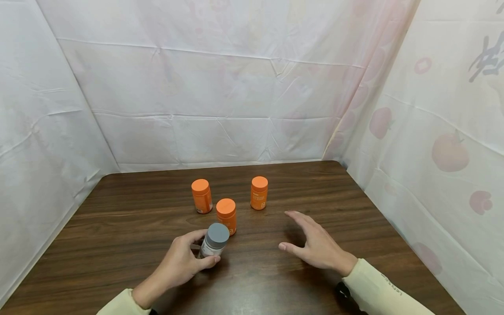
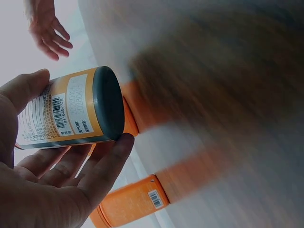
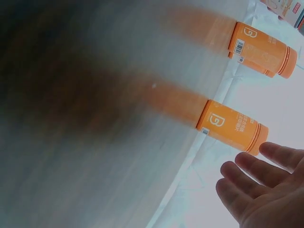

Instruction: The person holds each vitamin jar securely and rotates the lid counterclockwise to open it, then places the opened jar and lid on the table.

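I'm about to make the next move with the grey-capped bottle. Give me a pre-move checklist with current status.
1. Left hand grips the grey-capped bottle: ok.
2. That bottle upright: not ok, it leans in the head view.
3. Right hand free: ok, holding nothing.
4. Left orange bottle, middle orange bottle and right orange bottle standing: ok.
5. Gap between gripped and middle bottles: cannot tell, they overlap in view.

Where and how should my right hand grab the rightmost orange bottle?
Probably round the body of the rightmost orange bottle, below its cap, coming from the near right: it stands upright, roughly cylindrical, with the other orange bottles to its left and the right hand at its near right.
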A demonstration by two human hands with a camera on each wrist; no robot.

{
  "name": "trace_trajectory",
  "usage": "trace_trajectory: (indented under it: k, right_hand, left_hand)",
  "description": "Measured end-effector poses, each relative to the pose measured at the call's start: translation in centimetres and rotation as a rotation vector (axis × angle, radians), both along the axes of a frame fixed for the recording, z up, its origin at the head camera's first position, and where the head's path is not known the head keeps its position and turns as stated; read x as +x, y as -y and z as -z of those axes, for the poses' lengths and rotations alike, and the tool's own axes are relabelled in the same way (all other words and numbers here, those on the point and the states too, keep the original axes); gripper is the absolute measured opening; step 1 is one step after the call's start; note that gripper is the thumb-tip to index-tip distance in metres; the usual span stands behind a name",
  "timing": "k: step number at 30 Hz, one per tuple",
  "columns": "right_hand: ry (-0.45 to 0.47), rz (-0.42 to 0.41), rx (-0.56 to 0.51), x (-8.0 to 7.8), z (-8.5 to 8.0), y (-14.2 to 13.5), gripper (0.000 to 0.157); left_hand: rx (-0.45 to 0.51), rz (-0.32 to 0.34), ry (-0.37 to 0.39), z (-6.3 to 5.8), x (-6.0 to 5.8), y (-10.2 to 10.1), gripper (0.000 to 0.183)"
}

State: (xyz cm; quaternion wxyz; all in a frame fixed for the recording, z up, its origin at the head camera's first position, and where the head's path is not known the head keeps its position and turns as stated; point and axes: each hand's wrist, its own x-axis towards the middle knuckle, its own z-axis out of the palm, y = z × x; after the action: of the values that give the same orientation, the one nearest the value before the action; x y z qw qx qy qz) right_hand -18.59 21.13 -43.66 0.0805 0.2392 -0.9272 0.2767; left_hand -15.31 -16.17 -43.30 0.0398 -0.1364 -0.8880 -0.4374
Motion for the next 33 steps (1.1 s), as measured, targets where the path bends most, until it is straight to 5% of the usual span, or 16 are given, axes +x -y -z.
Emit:
trace_trajectory:
  k: [33]
  right_hand:
    - [0.047, -0.07, -0.094, 0.7, -0.6, 2.8, 0.083]
  left_hand:
    - [-0.033, 0.092, -0.058, -0.2, -0.4, -2.6, 0.054]
